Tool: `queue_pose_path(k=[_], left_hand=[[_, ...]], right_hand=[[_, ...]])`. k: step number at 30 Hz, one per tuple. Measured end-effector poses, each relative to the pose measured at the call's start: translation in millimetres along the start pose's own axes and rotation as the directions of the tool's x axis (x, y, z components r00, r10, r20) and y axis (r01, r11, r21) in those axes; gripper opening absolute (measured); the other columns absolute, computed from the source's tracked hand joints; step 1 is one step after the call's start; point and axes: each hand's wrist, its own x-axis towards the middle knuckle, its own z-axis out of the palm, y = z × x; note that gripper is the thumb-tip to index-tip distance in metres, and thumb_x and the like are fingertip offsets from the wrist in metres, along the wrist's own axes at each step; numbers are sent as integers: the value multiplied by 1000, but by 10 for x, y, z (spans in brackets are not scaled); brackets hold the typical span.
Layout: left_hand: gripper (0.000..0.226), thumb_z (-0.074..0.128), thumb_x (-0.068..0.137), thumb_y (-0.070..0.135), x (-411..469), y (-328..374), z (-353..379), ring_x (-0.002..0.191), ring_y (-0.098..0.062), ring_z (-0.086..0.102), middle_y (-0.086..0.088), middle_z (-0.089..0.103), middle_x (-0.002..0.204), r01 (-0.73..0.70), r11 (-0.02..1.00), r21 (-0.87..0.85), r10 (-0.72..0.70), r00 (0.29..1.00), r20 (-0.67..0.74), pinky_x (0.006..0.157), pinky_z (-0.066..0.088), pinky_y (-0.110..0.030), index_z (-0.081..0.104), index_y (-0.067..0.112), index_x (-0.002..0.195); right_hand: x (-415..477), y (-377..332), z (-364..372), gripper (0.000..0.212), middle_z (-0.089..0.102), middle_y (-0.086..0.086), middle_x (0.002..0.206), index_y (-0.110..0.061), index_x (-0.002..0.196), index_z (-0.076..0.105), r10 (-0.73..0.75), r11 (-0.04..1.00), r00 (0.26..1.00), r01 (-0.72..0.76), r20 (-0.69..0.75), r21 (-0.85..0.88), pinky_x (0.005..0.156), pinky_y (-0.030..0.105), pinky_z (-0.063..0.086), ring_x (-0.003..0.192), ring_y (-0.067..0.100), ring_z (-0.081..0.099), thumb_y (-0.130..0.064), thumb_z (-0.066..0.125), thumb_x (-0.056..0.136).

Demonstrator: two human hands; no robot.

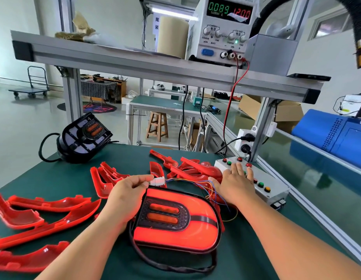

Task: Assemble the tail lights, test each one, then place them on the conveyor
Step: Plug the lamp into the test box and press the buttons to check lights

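On a green workbench [256,249], a tail light [175,219] lies face up and glowing red, between the person's two forearms and just below both hands. Their left hand [125,197] pinches the white connector [158,181] of its thin coloured wires [197,183]. Their right hand [236,182] rests with straight fingers on a grey button box [274,194] (red, green and yellow buttons). Loose red lens pieces [44,215] lie to the left. Above, a power supply [222,43] reads 0.089 and 12.00.

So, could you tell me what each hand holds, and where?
Left hand pinches the white connector at the end opposite its wires; right hand, on the button box, holds nothing.
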Motion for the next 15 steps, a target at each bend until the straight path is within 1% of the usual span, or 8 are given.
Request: queue_pose_path(k=[8,11,13,15], left_hand=[[32,54,97,9,1,-4,-7,83,-24,68,-1,76,84,12,1000,-11,-12,1000,-1,87,56,-47,75,30,86],[31,54,97,9,-4,-5,-8,87,-27,69,-2,76,86,9,1000,-9,-9,1000,7,86,56,-46,75,30,87],[31,53,97,9,-5,-10,-2,85,-24,69,-1,75,85,-1,1000,-9,1,1000,6,80,56,-37,74,30,87],[29,54,97,10,-7,-14,3,75,-15,67,3,74,80,-10,1000,-4,10,1000,1,67,53,-24,74,28,88]], right_hand=[[-10,-5,8,88,7,11,164,-11,150,31,10,1000,1000,-10,1,5,117,52,-9,151,24,-7,-74,10,91],[-17,-4,7,88,6,11,164,-11,149,30,12,1000,1000,-13,6,23,117,52,-9,151,24,-7,-73,10,91],[-25,4,-4,87,5,11,164,-12,150,28,14,999,1000,-15,10,43,117,52,-8,151,24,-7,-73,11,91],[-56,19,-16,86,3,9,164,-13,151,27,19,997,1000,-20,8,78,117,53,-7,151,24,-7,-73,12,91]])
